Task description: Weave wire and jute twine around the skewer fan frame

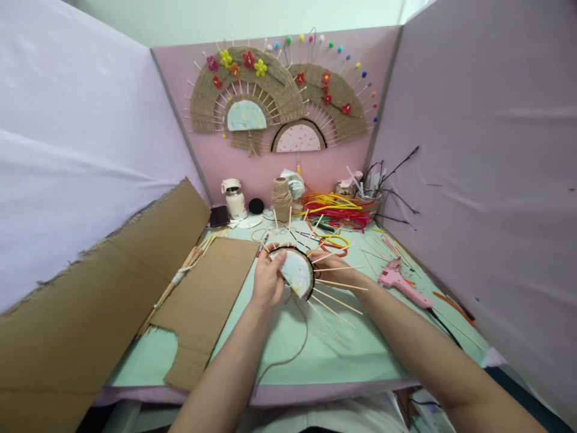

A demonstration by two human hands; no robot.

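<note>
My left hand (268,278) is closed on a half-round fan base (295,272), thumb on its pale blue patterned face and fingers behind. The base is tilted and has a black cord along its curved edge. Thin wooden sticks (342,285) fan out from that edge. My right hand (331,264) is at the base's right side, behind several sticks. Its fingers look bent in at the edge, partly hidden, and what they grip cannot be made out. A strand of twine (306,337) hangs from below the base onto the table.
Cardboard sheets (216,288) and a bundle of sticks (174,285) lie left. A pink glue gun (403,285) rests right. Behind are a twine spool (282,198), red and yellow pipe cleaners (336,207) and a white bottle (235,201). Two finished fans (246,69) hang on the pink back panel.
</note>
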